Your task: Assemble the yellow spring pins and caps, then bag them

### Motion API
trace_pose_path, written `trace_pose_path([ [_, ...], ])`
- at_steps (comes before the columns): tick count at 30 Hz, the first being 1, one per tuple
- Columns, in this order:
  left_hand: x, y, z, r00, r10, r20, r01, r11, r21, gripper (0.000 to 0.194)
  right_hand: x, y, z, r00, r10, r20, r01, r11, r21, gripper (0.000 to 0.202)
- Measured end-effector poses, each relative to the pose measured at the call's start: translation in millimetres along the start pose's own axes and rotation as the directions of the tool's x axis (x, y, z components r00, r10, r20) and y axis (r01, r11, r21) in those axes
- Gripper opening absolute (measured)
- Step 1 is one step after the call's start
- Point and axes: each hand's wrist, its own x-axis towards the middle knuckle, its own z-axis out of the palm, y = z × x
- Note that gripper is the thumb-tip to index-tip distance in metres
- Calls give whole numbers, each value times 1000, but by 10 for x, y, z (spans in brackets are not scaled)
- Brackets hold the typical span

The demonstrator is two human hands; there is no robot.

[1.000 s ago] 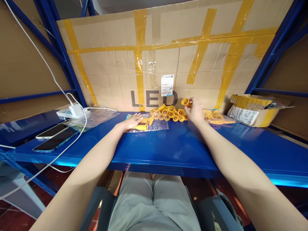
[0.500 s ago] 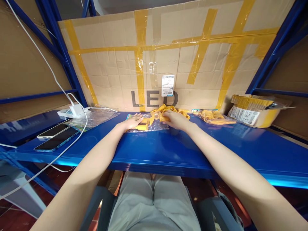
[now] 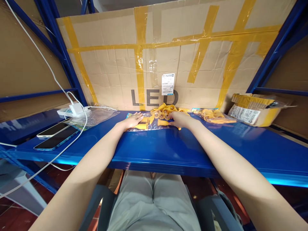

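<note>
My left hand [image 3: 134, 120] lies flat with fingers spread over the left end of a clear plastic bag [image 3: 154, 127]. Yellow plastic pieces, some of them short tubes [image 3: 141, 126], show in and around this bag by my fingers. At the bag's right end, my right hand [image 3: 177, 118] has its fingers closed on a yellow tube-like piece [image 3: 163, 122]; its exact kind is unclear. Just behind lies a heap of similar yellow pieces [image 3: 166, 110] with round open ends, partly hidden by my right hand.
A second bag of yellow pieces [image 3: 211, 116] lies to the right, beside an open taped carton [image 3: 255, 110]. On the left are two phones [image 3: 56, 138], a power strip with charger [image 3: 76, 109], a white cable and an empty plastic bag [image 3: 98, 114]. Tall cardboard [image 3: 115, 73] stands behind the blue shelf [image 3: 154, 147].
My right hand has shifted slightly right and toward me, bringing a yellow piece nearer the bag's front edge. More of the heap behind shows. My left hand stays put.
</note>
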Motion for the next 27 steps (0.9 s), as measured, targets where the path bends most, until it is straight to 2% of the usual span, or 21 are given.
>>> trace_pose_path([
  [3,5,5,0,999,-7,-32,7,1000,-6,73,0,74,-1,992,92,81,-89,995,-37,24],
  [6,-2,-17,-10,995,-59,-83,58,998,-19,73,11,116,29,987,75,142,-79,997,22,14],
  [9,-37,-39,-34,982,-157,-103,152,987,-54,73,8,104,28,995,43,89,-49,996,68,11],
  [12,-85,-37,-51,971,-231,-63,225,970,-97,73,-12,43,-14,1000,12,-18,-11,995,95,10],
  [15,-105,-27,-44,974,-219,-49,212,970,-117,75,-29,-34,-55,996,-28,-80,39,990,134,13],
  [21,-64,-23,2,984,-174,-32,168,976,-142,77,-7,-44,-22,989,-101,-107,128,950,285,13],
  [27,-59,-16,4,990,-135,-38,128,980,-152,77,16,67,69,998,-50,-46,66,880,471,13],
])
